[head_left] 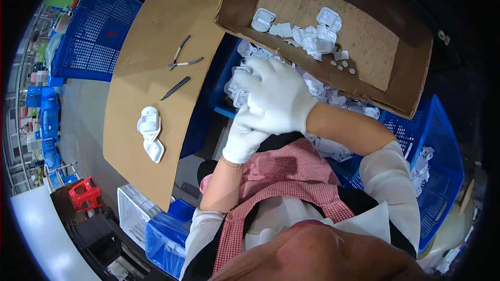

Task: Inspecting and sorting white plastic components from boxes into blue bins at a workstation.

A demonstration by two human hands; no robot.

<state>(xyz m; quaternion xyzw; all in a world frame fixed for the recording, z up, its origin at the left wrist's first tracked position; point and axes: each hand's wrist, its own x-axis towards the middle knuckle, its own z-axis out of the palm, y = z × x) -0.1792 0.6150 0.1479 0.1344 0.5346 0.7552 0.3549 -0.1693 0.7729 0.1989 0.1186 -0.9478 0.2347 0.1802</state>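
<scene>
Both of my hands wear white gloves and meet in front of me, over a blue bin of white plastic parts [333,148]. My right hand [281,93] lies across my left with its fingers curled; they are slightly blurred. My left hand [243,138] is tucked below it, closed, its fingertips mostly covered. Whatever the two hands hold between them is hidden by the gloves and blends with the white parts behind. On the table to the left lies a white molded plastic piece [150,125] with a lobed shape.
Cutting pliers [182,54] and a black pen-like tool [175,88] lie on the brown tabletop [156,21]. A cardboard box [383,67] holding white parts and small discs overhangs the bin. Blue crates stand at far left [99,36] and right [440,171]. A red stool [84,195] is at lower left.
</scene>
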